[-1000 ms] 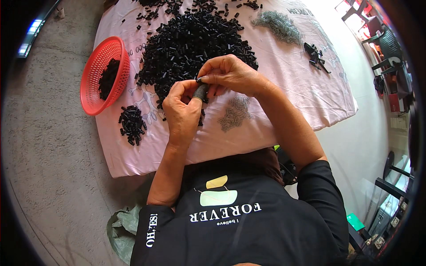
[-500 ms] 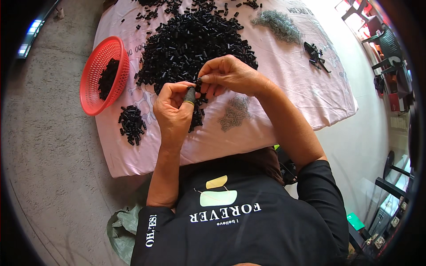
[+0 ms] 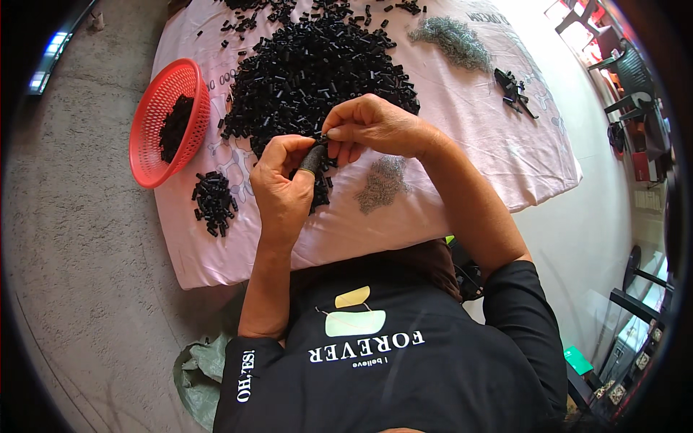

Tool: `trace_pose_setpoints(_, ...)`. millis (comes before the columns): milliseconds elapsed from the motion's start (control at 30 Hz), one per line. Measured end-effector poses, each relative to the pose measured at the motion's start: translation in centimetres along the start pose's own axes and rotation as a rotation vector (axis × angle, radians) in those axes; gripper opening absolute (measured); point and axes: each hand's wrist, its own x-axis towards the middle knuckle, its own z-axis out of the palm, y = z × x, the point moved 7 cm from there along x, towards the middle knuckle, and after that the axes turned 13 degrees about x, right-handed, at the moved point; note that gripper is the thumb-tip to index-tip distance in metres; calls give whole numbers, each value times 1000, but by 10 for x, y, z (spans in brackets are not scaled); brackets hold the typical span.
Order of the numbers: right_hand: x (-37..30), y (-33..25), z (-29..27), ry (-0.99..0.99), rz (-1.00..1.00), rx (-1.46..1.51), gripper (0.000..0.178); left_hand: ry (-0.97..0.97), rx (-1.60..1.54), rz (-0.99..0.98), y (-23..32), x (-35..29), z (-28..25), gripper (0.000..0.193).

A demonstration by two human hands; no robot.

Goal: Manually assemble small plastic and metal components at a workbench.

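Observation:
Over the near side of a big heap of small black tube-like pieces (image 3: pixel 310 79), my two hands meet fingertip to fingertip. My left hand (image 3: pixel 281 180), with a dark grey sleeve on its thumb, pinches a small black piece (image 3: pixel 324 137). From the other side, my right hand (image 3: pixel 375 128) pinches at the same piece with thumb and forefinger. Fingers partly hide it, so its exact shape is unclear. Just right of the hands, a small pile of fine silvery metal bits (image 3: pixel 382 184), perhaps springs, lies on the pink cloth (image 3: pixel 491 159).
At the left edge a red perforated basket (image 3: pixel 148 173) holds black pieces. Nearer me is a small black pile (image 3: pixel 214 203). Far right are a larger silvery pile (image 3: pixel 455 43) and several longer black parts (image 3: pixel 514 92). A green sack (image 3: pixel 198 382) rests on the floor at lower left.
My left thumb has tilted and shifted slightly toward the right hand. My right fingertips have moved a little at the black piece; the piles look the same.

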Motion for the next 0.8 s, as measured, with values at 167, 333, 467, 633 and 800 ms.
trace_pose_setpoints(167,-1,-1,1,-33,-2,-28,20,62,55,88,9,-1,-3,31)
trace_pose_setpoints(333,-1,-2,1,-18,2,1,20,67,93,135,15,-2,-2,31)
trace_pose_setpoints(467,-1,0,2,-43,11,1,21,77,100,108,16,-1,-3,30)
trace_pose_setpoints(633,-1,0,2,-61,10,-48,22,68,141,119,14,-2,-3,29)
trace_pose_setpoints(800,0,2,3,-60,15,-54,22,45,209,215,27,-1,-4,28)
